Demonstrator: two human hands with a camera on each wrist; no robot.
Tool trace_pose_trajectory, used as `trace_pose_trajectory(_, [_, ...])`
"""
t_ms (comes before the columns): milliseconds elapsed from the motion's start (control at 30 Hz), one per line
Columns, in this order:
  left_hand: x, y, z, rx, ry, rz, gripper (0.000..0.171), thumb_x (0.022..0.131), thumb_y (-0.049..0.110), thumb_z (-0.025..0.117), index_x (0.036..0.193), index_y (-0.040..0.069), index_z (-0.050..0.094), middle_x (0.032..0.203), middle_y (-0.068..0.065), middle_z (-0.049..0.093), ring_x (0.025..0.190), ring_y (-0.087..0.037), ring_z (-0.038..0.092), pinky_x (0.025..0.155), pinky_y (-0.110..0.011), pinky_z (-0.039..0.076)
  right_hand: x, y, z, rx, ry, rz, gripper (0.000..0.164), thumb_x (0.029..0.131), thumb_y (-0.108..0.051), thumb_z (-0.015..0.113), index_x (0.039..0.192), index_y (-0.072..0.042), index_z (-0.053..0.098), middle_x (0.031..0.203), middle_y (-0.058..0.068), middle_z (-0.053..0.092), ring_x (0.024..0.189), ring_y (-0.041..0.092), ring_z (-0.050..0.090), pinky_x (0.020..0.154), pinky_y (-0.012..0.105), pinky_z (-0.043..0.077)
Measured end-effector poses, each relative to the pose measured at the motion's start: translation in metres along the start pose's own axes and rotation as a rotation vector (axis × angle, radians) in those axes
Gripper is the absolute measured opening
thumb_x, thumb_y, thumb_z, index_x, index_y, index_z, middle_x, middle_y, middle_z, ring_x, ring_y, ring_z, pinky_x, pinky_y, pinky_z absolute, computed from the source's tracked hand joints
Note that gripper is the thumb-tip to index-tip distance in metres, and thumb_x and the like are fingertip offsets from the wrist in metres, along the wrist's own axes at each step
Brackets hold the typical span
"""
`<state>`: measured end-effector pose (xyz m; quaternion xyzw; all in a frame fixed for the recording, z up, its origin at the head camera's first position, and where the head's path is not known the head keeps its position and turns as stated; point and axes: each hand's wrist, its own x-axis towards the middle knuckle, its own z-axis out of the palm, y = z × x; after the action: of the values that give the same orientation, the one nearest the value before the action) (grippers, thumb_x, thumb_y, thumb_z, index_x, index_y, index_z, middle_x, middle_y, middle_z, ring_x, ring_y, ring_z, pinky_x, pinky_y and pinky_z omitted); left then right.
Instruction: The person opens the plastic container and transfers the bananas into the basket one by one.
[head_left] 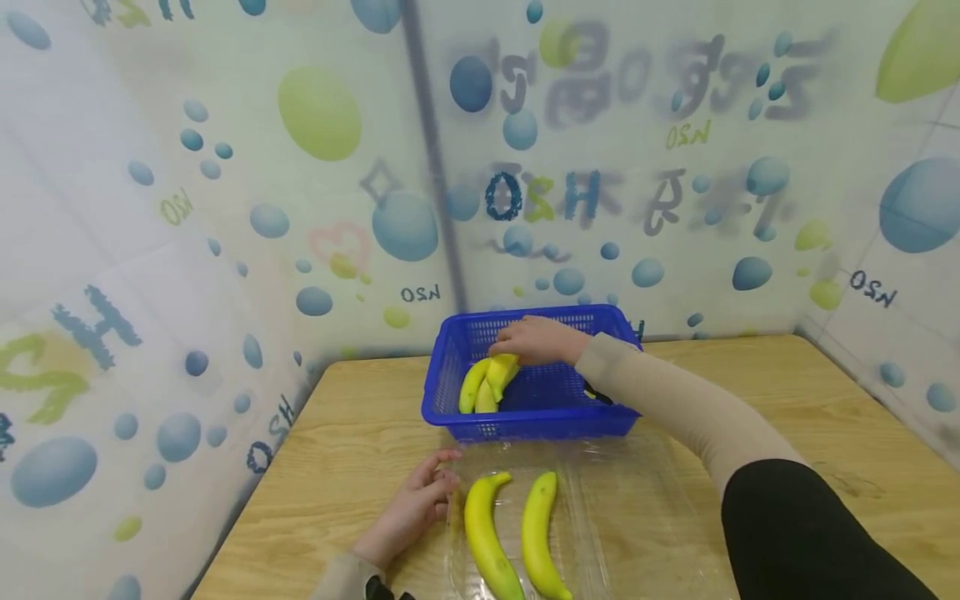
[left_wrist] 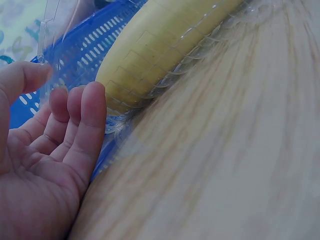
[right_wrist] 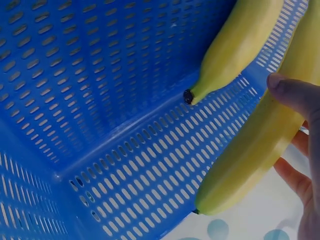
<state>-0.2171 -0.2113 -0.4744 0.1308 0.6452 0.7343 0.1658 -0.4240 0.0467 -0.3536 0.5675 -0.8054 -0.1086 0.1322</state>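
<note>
My right hand (head_left: pixel 540 340) reaches into the blue plastic basket (head_left: pixel 532 423) and grips a yellow banana (right_wrist: pixel 250 155), thumb on the near side and fingers behind. Beside that one, another banana (right_wrist: pixel 240 45) lies in the basket with its dark tip showing. In front of the basket is an opened clear plastic clamshell box (head_left: pixel 587 533). Two bananas lie apart in its left half, a left one (head_left: pixel 486 533) and a right one (head_left: pixel 537 533). My left hand (head_left: pixel 412 508) is at the box's left edge, palm up, fingers loosely bent; whether they touch the plastic is hard to tell.
The box's transparent right half (head_left: pixel 645 517) lies flat on the wooden table (head_left: pixel 360 417). Behind the table hangs a white curtain (head_left: pixel 390 317) with blue and green dots. A small dark item (head_left: pixel 596 393) is partly visible in the basket by the right sleeve.
</note>
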Motion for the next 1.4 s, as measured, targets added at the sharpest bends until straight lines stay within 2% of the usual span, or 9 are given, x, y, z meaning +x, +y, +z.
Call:
trace_pose_trajectory(133, [0.000,0.000,0.001,-0.017,0.001,0.006,0.040,0.097,0.010,0.053,0.134,0.004,0.038,0.094,-0.003,0.051,0.077,-0.008,0.051,0.066,-0.023,0.049,-0.001,-0.001,0.005,0.004,0.012,-0.030,0.037,0.088,-0.014,0.071,0.124,-0.020,0.064,0.110,0.003,0.065,0.096,0.021,0.062,0.079,0.037,0.052])
trace_pose_trajectory(333, [0.001,0.001,0.002,-0.011,-0.004,0.015,0.044,0.097,0.009,0.052,0.135,-0.003,0.033,0.092,-0.002,0.051,0.075,-0.007,0.050,0.063,-0.022,0.049,-0.003,0.001,0.015,0.012,0.024,-0.052,0.035,0.087,-0.013,0.072,0.121,-0.018,0.065,0.107,0.003,0.066,0.091,0.021,0.063,0.077,0.036,0.053])
trace_pose_trajectory(600, [0.003,0.003,0.002,0.002,-0.012,0.008,0.047,0.098,0.009,0.051,0.137,-0.006,0.028,0.092,-0.003,0.051,0.074,-0.007,0.050,0.063,-0.022,0.049,-0.006,0.001,0.027,0.043,-0.032,-0.036,0.037,0.086,-0.011,0.074,0.122,-0.015,0.064,0.111,0.004,0.068,0.093,0.022,0.066,0.081,0.037,0.054])
trace_pose_trajectory(900, [0.002,-0.002,0.001,-0.025,-0.034,0.016,0.041,0.097,0.009,0.052,0.134,-0.001,0.035,0.091,-0.002,0.051,0.072,-0.007,0.051,0.061,-0.022,0.049,-0.008,-0.003,0.034,0.038,-0.089,-0.062,0.033,0.085,-0.010,0.073,0.116,-0.014,0.063,0.101,0.003,0.069,0.083,0.021,0.065,0.075,0.036,0.054])
trace_pose_trajectory(1100, [0.001,-0.003,0.001,-0.017,-0.018,0.025,0.043,0.097,0.007,0.050,0.134,-0.005,0.031,0.091,-0.002,0.052,0.073,-0.007,0.052,0.062,-0.023,0.050,-0.005,-0.005,0.035,0.032,-0.111,-0.069,0.030,0.088,-0.011,0.070,0.116,-0.015,0.064,0.101,0.003,0.068,0.086,0.020,0.064,0.077,0.036,0.054])
trace_pose_trajectory(1233, [0.001,-0.002,0.001,-0.011,-0.014,0.017,0.041,0.097,0.007,0.050,0.134,-0.003,0.033,0.090,-0.001,0.051,0.073,-0.006,0.051,0.062,-0.022,0.049,-0.004,-0.007,0.033,-0.003,-0.127,-0.061,0.029,0.089,-0.012,0.068,0.117,-0.016,0.065,0.102,0.004,0.067,0.086,0.021,0.064,0.078,0.037,0.054])
trace_pose_trajectory(1400, [0.001,-0.001,0.001,-0.011,-0.015,0.017,0.039,0.097,0.007,0.051,0.133,0.000,0.036,0.089,-0.001,0.050,0.073,-0.007,0.049,0.062,-0.022,0.048,-0.002,-0.005,0.033,-0.098,-0.114,-0.033,0.034,0.084,-0.022,0.076,0.116,-0.016,0.065,0.101,0.004,0.067,0.087,0.021,0.064,0.077,0.038,0.054])
